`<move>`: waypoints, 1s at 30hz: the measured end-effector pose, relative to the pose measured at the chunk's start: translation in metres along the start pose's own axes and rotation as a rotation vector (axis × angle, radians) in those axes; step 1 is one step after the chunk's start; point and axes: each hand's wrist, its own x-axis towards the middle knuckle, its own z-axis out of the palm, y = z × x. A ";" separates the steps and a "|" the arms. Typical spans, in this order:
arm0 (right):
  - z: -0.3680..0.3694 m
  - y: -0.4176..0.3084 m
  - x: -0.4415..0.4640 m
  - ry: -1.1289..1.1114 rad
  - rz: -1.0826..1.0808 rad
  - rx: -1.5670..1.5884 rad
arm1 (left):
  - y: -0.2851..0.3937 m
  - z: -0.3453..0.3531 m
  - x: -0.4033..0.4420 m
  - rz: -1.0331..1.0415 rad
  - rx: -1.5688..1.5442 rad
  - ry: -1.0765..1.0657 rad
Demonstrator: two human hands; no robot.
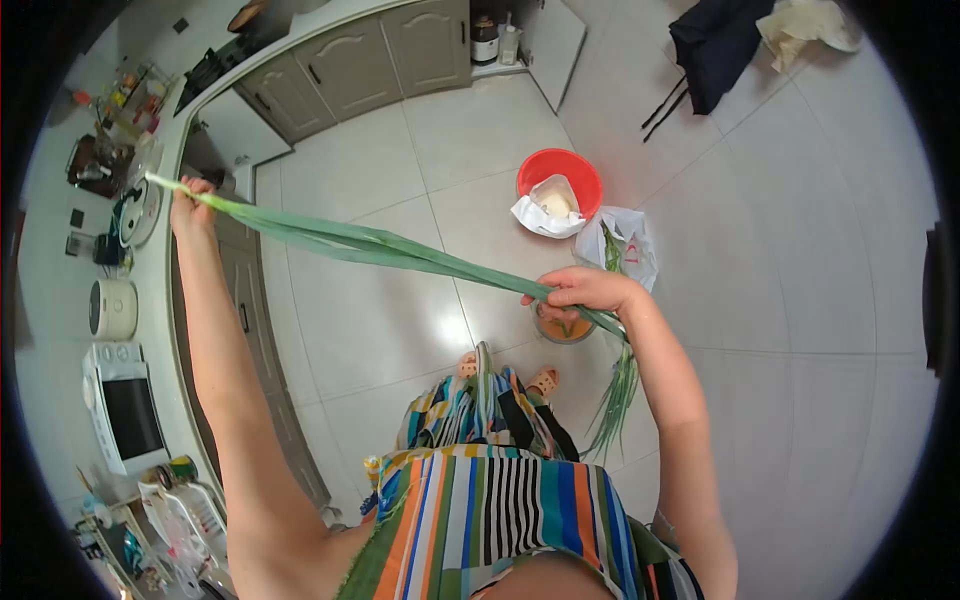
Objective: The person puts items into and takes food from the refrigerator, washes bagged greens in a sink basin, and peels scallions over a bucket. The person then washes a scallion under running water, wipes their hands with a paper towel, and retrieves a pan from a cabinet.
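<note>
A long green onion [370, 243] stretches across the view between my two hands, above the floor. My left hand [194, 205] is closed around it close to its pale end, which sticks out to the left near the counter. Around the leafy part, my right hand [580, 290] is closed, and the thin leaf tips hang down below that wrist. Under my right hand, partly hidden by it, stands a round container [566, 332] with something orange and green in it.
Near the container are a red basin [585, 175] with a white bag [550, 208] on it and a plastic bag [640, 245] holding greens. Counter and cabinets [345, 70] run along the left and back. A microwave [125, 408] stands at left. A cabinet door [556, 50] hangs open.
</note>
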 end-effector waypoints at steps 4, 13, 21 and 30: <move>0.017 0.009 -0.001 0.325 -0.042 -0.065 | 0.004 -0.007 -0.005 0.110 0.075 0.188; 0.023 0.037 0.050 1.038 -0.603 0.532 | -0.039 -0.043 -0.039 0.288 0.074 0.547; -0.056 0.083 0.082 1.631 -0.521 0.567 | -0.048 -0.055 -0.063 0.412 0.605 0.456; -0.141 0.181 -0.005 1.985 -0.636 0.424 | -0.025 0.011 -0.103 0.756 0.586 0.192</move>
